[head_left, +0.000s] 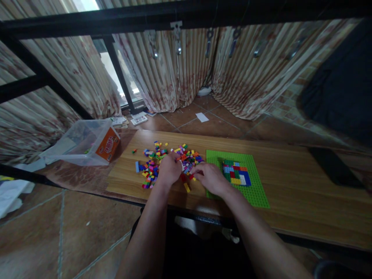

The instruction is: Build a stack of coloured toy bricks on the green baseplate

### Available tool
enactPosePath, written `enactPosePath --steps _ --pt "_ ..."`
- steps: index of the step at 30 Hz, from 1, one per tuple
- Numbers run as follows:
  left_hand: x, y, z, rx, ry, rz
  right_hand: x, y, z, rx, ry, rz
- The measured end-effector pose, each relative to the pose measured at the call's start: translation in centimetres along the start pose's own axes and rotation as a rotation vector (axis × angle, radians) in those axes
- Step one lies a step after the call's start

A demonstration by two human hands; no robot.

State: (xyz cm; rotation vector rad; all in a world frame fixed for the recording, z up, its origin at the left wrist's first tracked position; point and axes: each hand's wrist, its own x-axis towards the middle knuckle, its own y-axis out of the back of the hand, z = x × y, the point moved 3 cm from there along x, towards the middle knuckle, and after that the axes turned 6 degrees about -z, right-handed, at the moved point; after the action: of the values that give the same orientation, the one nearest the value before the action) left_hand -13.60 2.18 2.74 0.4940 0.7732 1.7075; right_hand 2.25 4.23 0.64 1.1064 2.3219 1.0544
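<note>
A loose pile of small colourful toy building bricks (151,168) is spread over the left half of the wooden table. Over the middle of this pile is my left hand (171,168), its fingers curled down among the bricks; what they hold, if anything, is hidden. My right hand (209,176) reaches to the pile's right edge with thumb and fingers drawn together, and whatever is between them is too small to name. Its wrist passes over the left part of a green baseplate (257,193). A flat patch of joined multicoloured bricks (235,172) sits on that baseplate.
A clear plastic bin (78,141) with an orange label stands left of the wooden table (299,193). At the table's right lies a dark flat object (334,166). A black metal bar (186,15) with hanging hooks crosses above, before striped curtains (174,77).
</note>
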Motion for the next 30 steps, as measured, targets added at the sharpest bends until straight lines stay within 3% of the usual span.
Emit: enactPosePath --steps 7,15,19,25,30 --pt "0.2 0.3 -0.6 0.021 0.012 0.015 0.8 0.3 1.3 0.313 -0.084 0.167" --pt "0.3 0.8 -0.9 0.014 0.078 0.018 1.7 -0.6 1.4 0.277 -0.085 0.268" --pt "0.3 1.0 -1.1 0.024 0.086 0.031 2.0 0.6 1.8 0.089 -0.109 0.345" --pt "0.4 1.1 -1.2 0.042 0.103 0.043 3.0 0.6 2.2 -0.078 -0.129 0.271" --pt "0.6 1.5 -1.8 0.010 0.084 0.062 3.2 -0.1 2.6 -0.050 -0.150 0.225"
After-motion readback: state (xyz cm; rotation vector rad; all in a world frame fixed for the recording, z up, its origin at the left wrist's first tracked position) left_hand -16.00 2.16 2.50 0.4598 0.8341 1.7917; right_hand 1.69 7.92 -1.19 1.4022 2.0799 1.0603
